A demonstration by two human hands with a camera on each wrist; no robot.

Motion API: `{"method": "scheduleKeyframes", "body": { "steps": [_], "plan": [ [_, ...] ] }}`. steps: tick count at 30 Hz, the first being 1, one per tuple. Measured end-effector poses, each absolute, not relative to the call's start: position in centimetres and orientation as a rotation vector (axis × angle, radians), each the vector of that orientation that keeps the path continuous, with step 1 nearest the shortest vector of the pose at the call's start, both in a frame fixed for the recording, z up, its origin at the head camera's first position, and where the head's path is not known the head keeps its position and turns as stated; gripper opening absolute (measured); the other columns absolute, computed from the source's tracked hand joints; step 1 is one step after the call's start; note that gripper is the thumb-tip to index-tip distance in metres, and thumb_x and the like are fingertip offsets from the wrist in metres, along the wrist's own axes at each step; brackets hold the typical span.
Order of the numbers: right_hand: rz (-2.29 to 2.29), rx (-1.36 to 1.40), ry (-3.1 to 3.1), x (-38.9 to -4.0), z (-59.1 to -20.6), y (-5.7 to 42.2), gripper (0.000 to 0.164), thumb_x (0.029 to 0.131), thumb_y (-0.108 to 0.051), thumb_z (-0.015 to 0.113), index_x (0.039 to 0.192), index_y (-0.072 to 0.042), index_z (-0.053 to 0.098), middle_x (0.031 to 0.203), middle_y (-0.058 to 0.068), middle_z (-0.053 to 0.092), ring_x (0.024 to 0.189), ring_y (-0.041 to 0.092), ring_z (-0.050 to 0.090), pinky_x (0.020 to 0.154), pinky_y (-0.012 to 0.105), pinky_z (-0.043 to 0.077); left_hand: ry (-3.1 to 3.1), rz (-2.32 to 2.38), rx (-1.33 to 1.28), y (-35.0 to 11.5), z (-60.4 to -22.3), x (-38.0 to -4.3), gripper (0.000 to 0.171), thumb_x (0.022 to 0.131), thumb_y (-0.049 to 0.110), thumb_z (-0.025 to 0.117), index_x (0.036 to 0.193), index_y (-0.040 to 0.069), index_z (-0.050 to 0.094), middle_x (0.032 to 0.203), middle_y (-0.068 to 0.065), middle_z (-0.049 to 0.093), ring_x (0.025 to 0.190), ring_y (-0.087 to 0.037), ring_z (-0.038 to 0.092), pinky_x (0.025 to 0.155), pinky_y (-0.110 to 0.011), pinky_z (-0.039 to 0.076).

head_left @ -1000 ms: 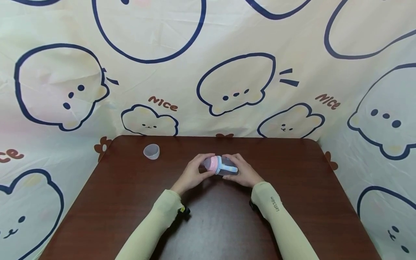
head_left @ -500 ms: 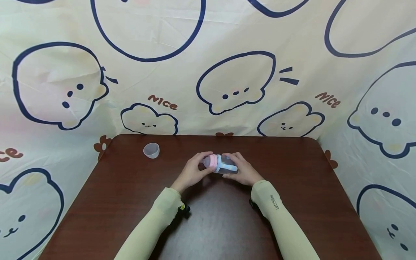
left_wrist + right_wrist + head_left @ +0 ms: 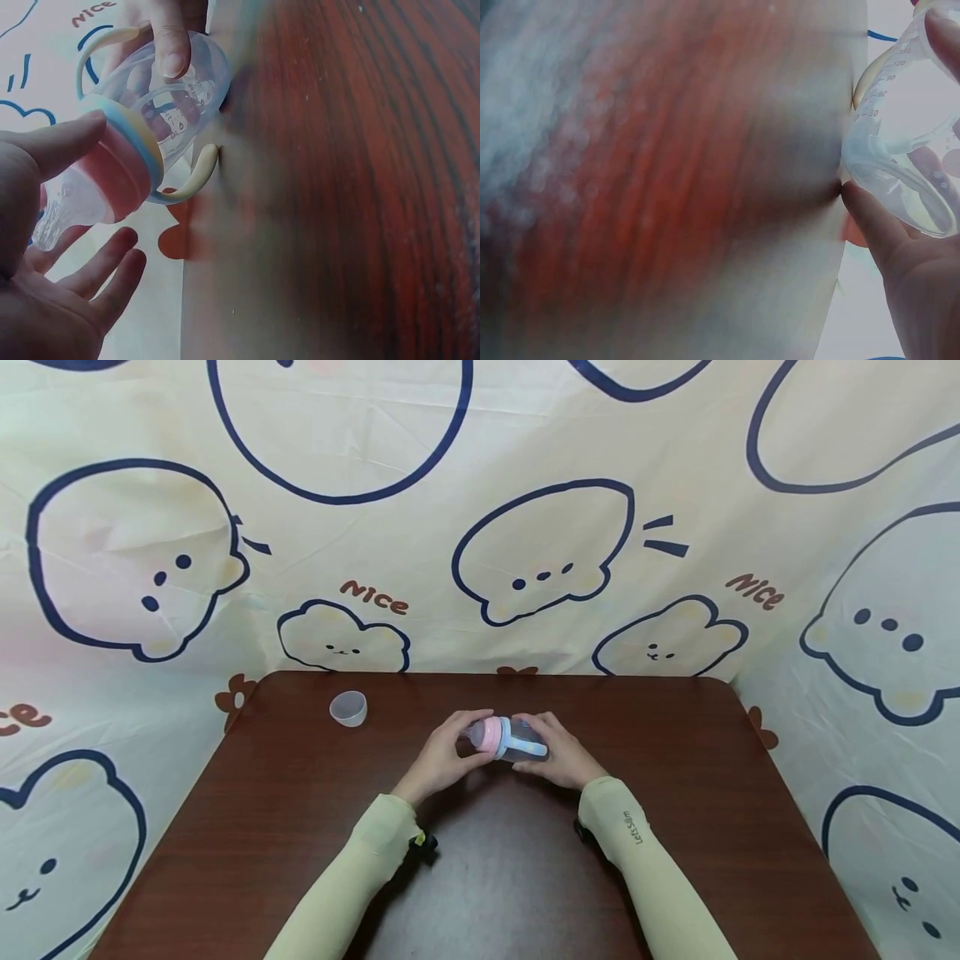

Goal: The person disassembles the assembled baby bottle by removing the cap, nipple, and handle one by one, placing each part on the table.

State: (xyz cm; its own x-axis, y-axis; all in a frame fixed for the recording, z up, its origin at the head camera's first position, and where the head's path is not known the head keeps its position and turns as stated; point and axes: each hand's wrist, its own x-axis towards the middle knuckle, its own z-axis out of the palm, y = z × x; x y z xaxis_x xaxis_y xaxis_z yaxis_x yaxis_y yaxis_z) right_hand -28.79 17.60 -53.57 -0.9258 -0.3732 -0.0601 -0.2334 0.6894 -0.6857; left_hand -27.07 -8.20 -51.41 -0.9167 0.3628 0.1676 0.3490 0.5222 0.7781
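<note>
A baby bottle (image 3: 491, 735) lies tipped on its side between both hands, its teat end to the left. It has a clear body, a pink collar (image 3: 112, 172), and a ring with two curved handles (image 3: 199, 176). My left hand (image 3: 441, 762) holds the collar, thumb on the near side; in the left wrist view its lower fingers stick out free below the teat (image 3: 64, 214). With thumb and fingers, my right hand (image 3: 567, 762) grips the base end of the clear body (image 3: 900, 142), where printed measuring marks show.
Towards the back left of the brown table (image 3: 660, 793) stands a small translucent cup (image 3: 348, 709), its opening facing up. A cream cloth (image 3: 420, 543) printed with cartoon faces surrounds the table at the back and sides.
The left thumb and fingers shift slightly at the pink collar. The bottle and the right hand stay in nearly the same place.
</note>
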Motion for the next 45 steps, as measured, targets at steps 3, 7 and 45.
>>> {"method": "scheduleKeyframes", "body": {
  "steps": [3, 7, 45],
  "plan": [
    [-1.061, -0.489, 2.706, -28.8, -53.67, 17.64, 0.083, 0.085, -0.037, 0.087, 0.15, -0.051, 0.039, 0.139, 0.0, 0.044, 0.129, 0.03, 0.051, 0.11, 0.058, 0.047, 2.72, 1.399, 0.626, -8.14, -51.36, -26.95, 0.068, 0.088, 0.025, 0.085, 0.148, 0.025, 0.054, 0.14, -0.001, 0.057, 0.123, -0.023, 0.056, 0.106, -0.048, 0.053],
    [-1.071, -0.486, 2.702, -28.86, -53.76, 17.68, 0.082, 0.085, -0.037, 0.087, 0.151, -0.049, 0.04, 0.139, 0.0, 0.044, 0.129, 0.03, 0.05, 0.11, 0.058, 0.047, 2.712, 1.404, 0.603, -8.03, -51.29, -26.94, 0.066, 0.088, 0.026, 0.085, 0.147, 0.026, 0.055, 0.14, -0.001, 0.057, 0.123, -0.023, 0.056, 0.106, -0.048, 0.053],
    [-1.059, -0.497, 2.675, -29.29, -53.59, 17.97, 0.082, 0.085, -0.039, 0.087, 0.15, -0.053, 0.038, 0.137, 0.001, 0.044, 0.128, 0.032, 0.051, 0.109, 0.059, 0.048, 2.722, 1.39, 0.649, -7.73, -50.75, -27.11, 0.065, 0.087, 0.019, 0.085, 0.146, 0.028, 0.057, 0.141, 0.0, 0.057, 0.123, -0.023, 0.056, 0.106, -0.048, 0.053]
  ]
}}
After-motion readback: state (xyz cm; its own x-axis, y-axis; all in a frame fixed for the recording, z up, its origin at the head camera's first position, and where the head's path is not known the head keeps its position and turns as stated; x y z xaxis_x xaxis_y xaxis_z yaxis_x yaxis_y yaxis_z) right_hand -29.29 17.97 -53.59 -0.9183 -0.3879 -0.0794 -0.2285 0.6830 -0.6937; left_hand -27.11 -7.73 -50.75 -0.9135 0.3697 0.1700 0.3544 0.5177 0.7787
